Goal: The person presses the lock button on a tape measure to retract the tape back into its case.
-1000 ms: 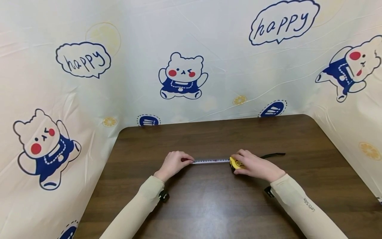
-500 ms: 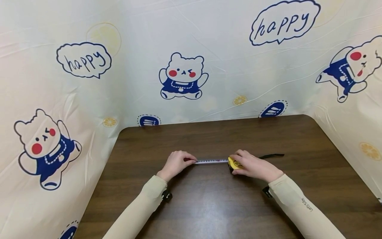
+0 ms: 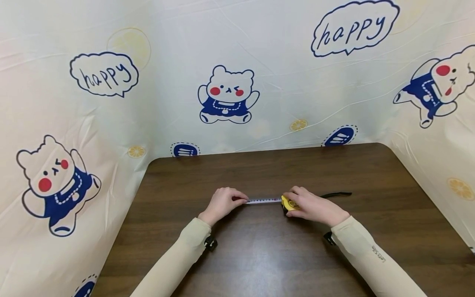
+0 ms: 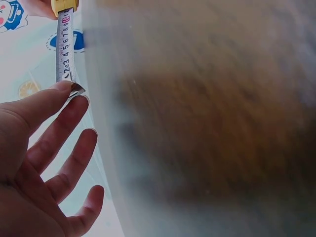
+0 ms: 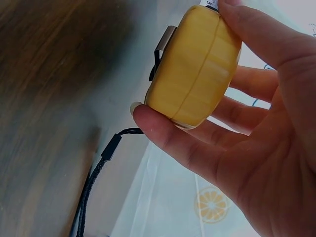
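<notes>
My right hand (image 3: 313, 207) grips the yellow case of a tape measure (image 5: 197, 64), its fingers and thumb round the sides. A short length of white blade (image 3: 264, 201) runs out of the case to the left. At the blade's end, my left hand (image 3: 224, 204) pinches the metal hook (image 4: 76, 90) between thumb and index finger, while its other fingers spread loosely. Numbers up to about ten show along the blade in the left wrist view. From the case hangs a black wrist strap (image 5: 94, 180), trailing to the right in the head view.
Both hands are over a dark brown wooden table (image 3: 252, 247). A pale curtain (image 3: 276, 82) printed with bears and lemon slices surrounds its back and sides. Small black cameras (image 3: 210, 243) sit at the wrists.
The hands have drawn closer together: the left has shifted right with the hook, the right slightly left with the case. The exposed length of blade is shorter.
</notes>
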Demonstrator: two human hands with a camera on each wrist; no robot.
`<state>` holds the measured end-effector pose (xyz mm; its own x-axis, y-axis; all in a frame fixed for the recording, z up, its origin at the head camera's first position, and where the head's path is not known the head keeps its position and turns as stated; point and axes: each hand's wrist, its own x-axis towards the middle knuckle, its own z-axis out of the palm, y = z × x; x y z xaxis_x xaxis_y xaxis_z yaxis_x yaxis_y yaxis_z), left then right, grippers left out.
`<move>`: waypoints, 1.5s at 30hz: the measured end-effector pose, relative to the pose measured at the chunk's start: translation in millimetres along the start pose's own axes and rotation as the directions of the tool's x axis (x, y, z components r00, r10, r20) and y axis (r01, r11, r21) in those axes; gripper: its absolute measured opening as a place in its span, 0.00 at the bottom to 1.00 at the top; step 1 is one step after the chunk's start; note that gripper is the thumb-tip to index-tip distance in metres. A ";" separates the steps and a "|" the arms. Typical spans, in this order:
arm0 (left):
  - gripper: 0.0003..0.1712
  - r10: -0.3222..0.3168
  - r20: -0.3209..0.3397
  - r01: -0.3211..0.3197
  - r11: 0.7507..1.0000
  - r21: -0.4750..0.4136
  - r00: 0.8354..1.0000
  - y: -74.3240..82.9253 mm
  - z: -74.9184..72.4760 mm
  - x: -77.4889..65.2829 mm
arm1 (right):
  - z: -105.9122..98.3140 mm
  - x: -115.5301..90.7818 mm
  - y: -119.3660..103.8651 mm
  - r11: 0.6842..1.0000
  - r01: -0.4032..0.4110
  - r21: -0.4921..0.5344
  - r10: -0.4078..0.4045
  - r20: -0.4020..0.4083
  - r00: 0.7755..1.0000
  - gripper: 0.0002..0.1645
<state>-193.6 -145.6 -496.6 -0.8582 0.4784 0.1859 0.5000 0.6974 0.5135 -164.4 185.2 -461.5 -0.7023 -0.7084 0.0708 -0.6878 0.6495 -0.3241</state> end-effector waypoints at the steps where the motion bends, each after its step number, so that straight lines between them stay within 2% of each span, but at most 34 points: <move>1: 0.04 -0.001 0.001 0.001 1.000 0.000 1.000 0.2 0.6 0.2 | 0.2 0.4 -0.2 1.000 0.001 0.000 -0.001 -0.001 1.000 0.30; 9: 0.04 0.021 -0.002 -0.021 1.000 -0.012 1.000 5.4 3.3 3.2 | 3.1 2.7 -1.9 1.000 0.023 -0.016 -0.023 -0.019 1.000 0.30; 20: 0.04 0.049 0.010 -0.049 0.999 0.006 0.999 13.4 10.4 10.8 | 4.2 6.8 -4.6 1.000 0.004 -0.004 -0.005 -0.006 1.000 0.31; 28: 0.04 0.031 0.019 -0.031 1.000 -0.005 0.999 19.9 15.8 14.5 | 4.1 7.3 -10.0 1.000 -0.001 -0.014 0.001 -0.005 1.000 0.32; 35: 0.04 0.051 0.021 -0.051 0.999 -0.006 0.998 26.4 17.9 17.9 | 4.8 9.6 -12.8 1.000 0.001 -0.012 -0.001 -0.007 1.000 0.32; 45: 0.05 0.036 0.039 -0.035 0.999 -0.021 0.999 31.1 24.0 20.3 | 6.7 11.3 -16.2 1.000 0.001 0.001 -0.001 0.004 1.000 0.32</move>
<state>-192.6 -101.4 -496.9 -0.8343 0.5240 0.1714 0.5275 0.6686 0.5242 -159.9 164.8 -461.8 -0.7009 -0.7101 0.0673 -0.6882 0.6485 -0.3252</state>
